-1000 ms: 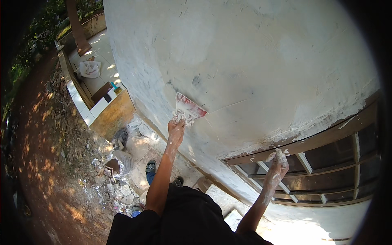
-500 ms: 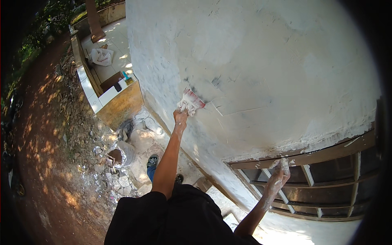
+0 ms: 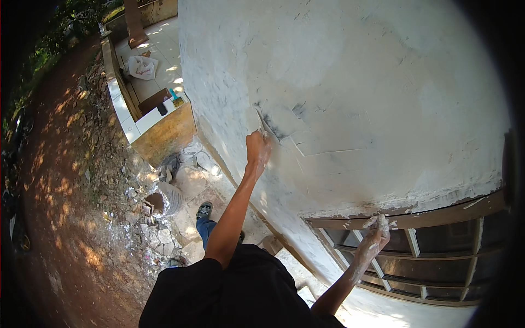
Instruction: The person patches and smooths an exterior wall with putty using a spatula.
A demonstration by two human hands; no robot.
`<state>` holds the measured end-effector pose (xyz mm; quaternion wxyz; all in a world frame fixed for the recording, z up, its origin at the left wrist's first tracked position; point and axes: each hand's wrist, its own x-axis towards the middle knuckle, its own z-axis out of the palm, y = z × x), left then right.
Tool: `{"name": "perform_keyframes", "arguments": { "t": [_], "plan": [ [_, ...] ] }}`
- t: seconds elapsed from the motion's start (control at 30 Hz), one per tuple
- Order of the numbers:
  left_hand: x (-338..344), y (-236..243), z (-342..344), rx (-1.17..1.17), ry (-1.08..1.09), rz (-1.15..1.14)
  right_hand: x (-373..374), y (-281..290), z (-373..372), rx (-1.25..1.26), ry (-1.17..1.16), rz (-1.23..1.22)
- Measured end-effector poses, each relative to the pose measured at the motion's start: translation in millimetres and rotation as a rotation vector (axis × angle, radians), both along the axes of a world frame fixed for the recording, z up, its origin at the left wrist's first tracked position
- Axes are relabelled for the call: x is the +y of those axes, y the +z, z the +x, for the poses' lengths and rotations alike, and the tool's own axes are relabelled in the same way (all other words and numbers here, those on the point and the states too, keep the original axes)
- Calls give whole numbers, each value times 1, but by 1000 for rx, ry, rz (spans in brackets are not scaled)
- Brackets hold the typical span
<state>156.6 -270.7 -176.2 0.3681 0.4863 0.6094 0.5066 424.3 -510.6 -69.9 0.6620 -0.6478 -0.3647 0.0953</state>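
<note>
Turned edge-on since moments ago, scraper (image 3: 261,121) at the wall (image 3: 350,104), left hand (image 3: 258,152) with fingers clamped on it, right hand (image 3: 376,236) at window's (image 3: 421,266) top edge, finger grip unclear.

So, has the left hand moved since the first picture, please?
Yes. Judged against the long wall scratch, the left hand has gone upward in the view, from below the scratch's left end to about level with it.
</note>
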Motion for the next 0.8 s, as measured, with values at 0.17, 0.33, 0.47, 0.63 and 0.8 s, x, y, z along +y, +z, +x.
{"name": "perform_keyframes", "arguments": {
  "t": [0.17, 0.33, 0.47, 0.63, 0.8],
  "plan": [
    [-11, 55, 27, 66, -139, 91, 8, -1, -8, 37, 76, 77],
    [-47, 69, -17, -2, -79, 13, 7, -4, 3, 36, 97, 67],
    [-12, -5, -56, 201, 166, 54, 4, -15, 10, -98, -14, -69],
    [20, -15, -5, 89, 39, -29, -1, -26, 32, -123, 154, -76],
    [-6, -6, 48, 305, -70, 167, 14, -21, 12, -149, 29, 48]
  ]
}}
